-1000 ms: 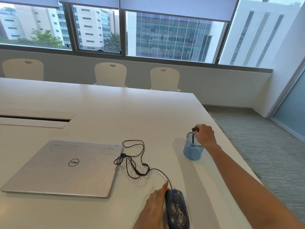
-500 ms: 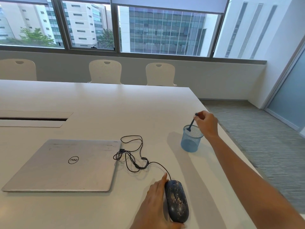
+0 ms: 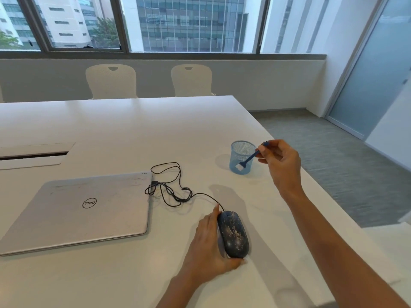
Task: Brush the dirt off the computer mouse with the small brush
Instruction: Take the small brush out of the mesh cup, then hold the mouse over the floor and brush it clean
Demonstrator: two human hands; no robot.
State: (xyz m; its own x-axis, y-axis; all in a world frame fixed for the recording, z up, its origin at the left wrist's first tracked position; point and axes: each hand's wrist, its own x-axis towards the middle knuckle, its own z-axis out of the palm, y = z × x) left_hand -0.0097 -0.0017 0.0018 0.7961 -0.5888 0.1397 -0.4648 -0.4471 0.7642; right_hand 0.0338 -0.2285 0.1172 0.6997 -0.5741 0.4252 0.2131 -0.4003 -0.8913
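A dark computer mouse (image 3: 233,234) speckled with pale dirt lies on the white table (image 3: 133,130), near the front. My left hand (image 3: 209,243) holds it along its left side, thumb curled round the near end. My right hand (image 3: 281,161) pinches the handle of a small blue brush (image 3: 248,161) in the air, its white bristles pointing down-left in front of the blue mesh cup (image 3: 241,152). The brush is well above and behind the mouse.
A closed silver laptop (image 3: 84,210) lies left of the mouse, with the mouse's black cable (image 3: 171,187) coiled between them. The table's right edge runs close behind the cup. A cable slot (image 3: 33,155) sits at far left. Two white chairs (image 3: 111,81) stand behind.
My right hand has lifted the brush fully out of the mesh cup and drawn it right and toward me. My left hand stays on the mouse.
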